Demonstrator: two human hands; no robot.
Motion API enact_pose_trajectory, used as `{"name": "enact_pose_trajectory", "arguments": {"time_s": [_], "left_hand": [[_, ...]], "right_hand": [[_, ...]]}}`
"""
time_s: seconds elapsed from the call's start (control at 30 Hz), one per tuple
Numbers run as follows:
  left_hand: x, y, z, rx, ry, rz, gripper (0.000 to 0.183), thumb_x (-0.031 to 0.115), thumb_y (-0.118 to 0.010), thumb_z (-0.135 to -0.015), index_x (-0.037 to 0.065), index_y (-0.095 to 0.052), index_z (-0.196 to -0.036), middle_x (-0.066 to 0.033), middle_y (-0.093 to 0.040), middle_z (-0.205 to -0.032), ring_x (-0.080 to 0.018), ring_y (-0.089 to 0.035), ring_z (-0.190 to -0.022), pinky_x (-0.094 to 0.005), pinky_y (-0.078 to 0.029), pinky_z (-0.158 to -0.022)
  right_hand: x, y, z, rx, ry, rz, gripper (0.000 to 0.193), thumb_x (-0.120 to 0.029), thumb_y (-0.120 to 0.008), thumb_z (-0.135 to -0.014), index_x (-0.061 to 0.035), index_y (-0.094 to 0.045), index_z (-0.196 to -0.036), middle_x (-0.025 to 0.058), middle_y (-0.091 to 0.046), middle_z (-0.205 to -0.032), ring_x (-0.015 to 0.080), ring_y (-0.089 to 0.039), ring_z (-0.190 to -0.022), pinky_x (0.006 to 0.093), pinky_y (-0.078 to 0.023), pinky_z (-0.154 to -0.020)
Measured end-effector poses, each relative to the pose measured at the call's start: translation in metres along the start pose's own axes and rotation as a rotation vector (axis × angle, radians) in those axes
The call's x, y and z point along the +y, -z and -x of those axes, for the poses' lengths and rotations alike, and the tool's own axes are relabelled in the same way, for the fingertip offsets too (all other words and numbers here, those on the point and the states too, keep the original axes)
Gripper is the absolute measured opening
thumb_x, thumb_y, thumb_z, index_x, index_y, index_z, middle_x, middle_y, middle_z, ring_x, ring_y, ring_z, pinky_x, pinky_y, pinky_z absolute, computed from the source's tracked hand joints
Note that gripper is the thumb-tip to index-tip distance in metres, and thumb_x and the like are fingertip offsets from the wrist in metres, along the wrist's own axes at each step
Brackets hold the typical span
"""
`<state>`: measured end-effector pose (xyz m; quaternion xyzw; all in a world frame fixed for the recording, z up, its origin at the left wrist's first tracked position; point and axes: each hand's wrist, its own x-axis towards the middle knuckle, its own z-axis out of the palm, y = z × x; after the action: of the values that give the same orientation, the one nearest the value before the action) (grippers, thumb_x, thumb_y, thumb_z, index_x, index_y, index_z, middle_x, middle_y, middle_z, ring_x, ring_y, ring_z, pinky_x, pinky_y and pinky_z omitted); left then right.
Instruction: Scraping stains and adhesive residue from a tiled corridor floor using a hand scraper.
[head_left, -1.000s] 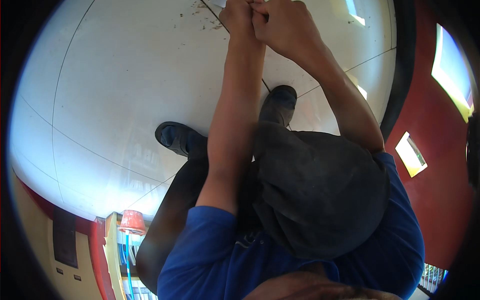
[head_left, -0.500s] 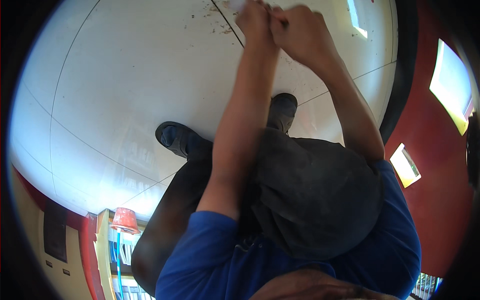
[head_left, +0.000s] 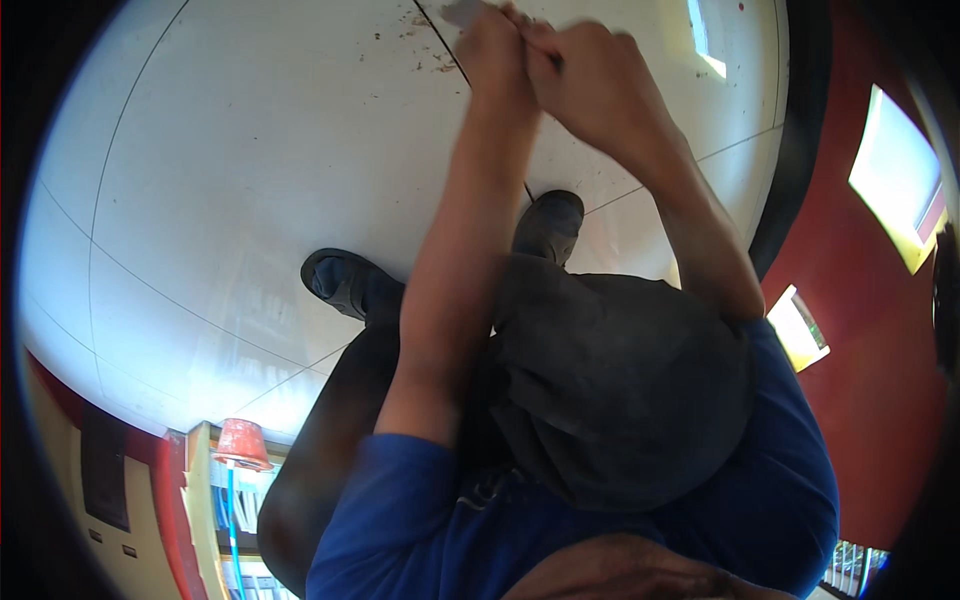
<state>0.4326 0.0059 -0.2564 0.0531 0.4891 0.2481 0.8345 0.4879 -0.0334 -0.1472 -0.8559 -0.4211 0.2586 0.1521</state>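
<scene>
Where the forearms (head_left: 440, 240) converge, the left hand (head_left: 492, 52) and right hand (head_left: 595, 75) meet above the pale tiled floor (head_left: 220, 180).
Nearest the camera are the blue shirt (head_left: 390, 500) and the dark trousers (head_left: 620, 390) over a raised knee. Beyond the knee, the left fingers are folded closed on a grey piece (head_left: 462, 12), which projects from the hand's far left side at the upper edge of view; its outline is blurred. The right fingers are bent, tips against or just beside the left hand; whether they grip anything cannot be told. Dark shoes (head_left: 345, 280) stand on the floor; brown debris (head_left: 435, 67) lies along a tile joint. Farther off: a red bucket-shaped item (head_left: 242, 443) before a shelf unit (head_left: 202, 490), and a red wall (head_left: 850, 440).
</scene>
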Motion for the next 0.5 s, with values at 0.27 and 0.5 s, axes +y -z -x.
{"name": "enact_pose_trajectory", "arguments": {"time_s": [0.27,0.5], "left_hand": [[0.014,-0.016,-0.012,-0.174,-0.232,-0.035,0.025,0.021,-0.051,-0.087,0.004,-0.050,-0.069,-0.0041,-0.048,-0.059,-0.0151,-0.049,-0.051,-0.0288,-0.042,-0.048],[0.027,-0.054,0.008,0.108,0.120,0.080,0.012,0.011,-0.042,-0.090,0.004,-0.047,-0.082,-0.0032,-0.044,-0.061,-0.0144,-0.044,-0.051,-0.0279,-0.038,-0.047]], "right_hand": [[-0.003,-0.002,-0.032,-0.127,-0.005,0.165,0.023,-0.022,-0.052,-0.086,-0.0039,-0.066,-0.085,0.0199,-0.059,-0.065,0.0314,-0.062,-0.058,0.0365,-0.047,-0.055],[0.003,0.007,-0.018,-0.029,-0.032,0.038,0.017,-0.011,-0.053,-0.076,-0.0031,-0.068,-0.080,0.0216,-0.054,-0.058,0.0361,-0.059,-0.057,0.0434,-0.050,-0.056]]}}
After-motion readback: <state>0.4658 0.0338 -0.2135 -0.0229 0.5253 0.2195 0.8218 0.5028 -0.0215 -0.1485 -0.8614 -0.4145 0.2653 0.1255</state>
